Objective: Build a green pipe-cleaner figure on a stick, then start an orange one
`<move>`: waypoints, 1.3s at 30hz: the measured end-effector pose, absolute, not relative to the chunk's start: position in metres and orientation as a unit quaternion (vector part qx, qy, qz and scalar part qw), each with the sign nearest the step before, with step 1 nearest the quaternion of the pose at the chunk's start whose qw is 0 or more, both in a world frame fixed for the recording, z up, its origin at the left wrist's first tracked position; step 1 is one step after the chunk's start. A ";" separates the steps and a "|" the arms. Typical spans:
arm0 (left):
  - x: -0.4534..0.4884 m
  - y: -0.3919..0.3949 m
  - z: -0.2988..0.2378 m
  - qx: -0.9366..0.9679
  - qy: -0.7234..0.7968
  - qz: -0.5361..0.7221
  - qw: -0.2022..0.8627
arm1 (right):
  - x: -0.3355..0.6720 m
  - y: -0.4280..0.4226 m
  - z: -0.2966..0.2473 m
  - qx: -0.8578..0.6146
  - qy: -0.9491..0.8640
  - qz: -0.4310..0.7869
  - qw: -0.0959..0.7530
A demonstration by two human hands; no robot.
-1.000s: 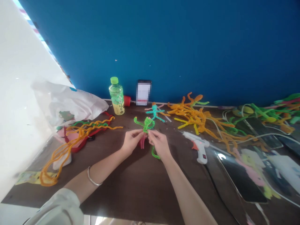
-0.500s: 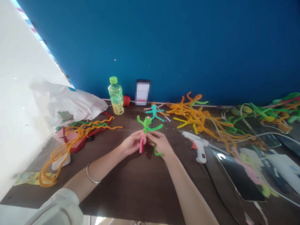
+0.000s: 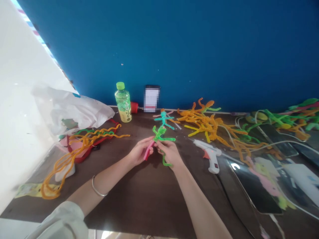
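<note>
Twisting a green pipe-cleaner figure (image 3: 159,135) above the bench (image 3: 149,202), left hand (image 3: 139,152) and right hand (image 3: 169,153) both grip it closed, its pink stem (image 3: 148,150) now swung aslant toward the left palm; a glue gun (image 3: 210,156) and orange pipe cleaners (image 3: 209,124) lie beyond.

A green pipe-cleaner figure (image 3: 159,135), arms spread, its pink stem (image 3: 149,150) slanting down-left

A thin, smooth silver bangle (image 3: 99,188) circles the left forearm (image 3: 114,177), above which a loose, softly creased off-white sleeve (image 3: 59,220) covers the arm. The right forearm (image 3: 204,207), left hand (image 3: 139,152) and right hand (image 3: 169,153) are bare.
</note>
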State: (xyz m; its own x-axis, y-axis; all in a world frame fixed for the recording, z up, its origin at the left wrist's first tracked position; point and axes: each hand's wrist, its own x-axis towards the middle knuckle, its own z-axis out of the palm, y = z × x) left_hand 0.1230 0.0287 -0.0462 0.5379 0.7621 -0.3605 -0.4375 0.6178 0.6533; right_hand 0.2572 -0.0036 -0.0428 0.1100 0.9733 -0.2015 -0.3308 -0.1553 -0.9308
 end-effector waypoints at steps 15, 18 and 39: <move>0.121 0.020 -0.047 0.745 0.387 0.432 0.330 | 0.249 -0.009 -0.040 -0.574 -0.410 0.433 0.561; 0.123 0.020 -0.048 0.682 0.403 0.438 0.426 | 0.249 -0.007 -0.042 -0.559 -0.402 0.451 0.568; 0.122 0.029 -0.042 0.217 0.254 0.289 0.897 | 0.262 -0.005 -0.035 -0.467 -0.238 0.653 0.547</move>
State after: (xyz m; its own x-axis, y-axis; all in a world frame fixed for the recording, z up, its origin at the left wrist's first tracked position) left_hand 0.1220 0.0287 -0.0425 0.7040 0.6286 -0.3307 -0.4078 0.7389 0.5363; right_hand 0.2615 -0.0047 -0.0351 0.0349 0.9363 -0.3495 -0.4910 -0.2885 -0.8220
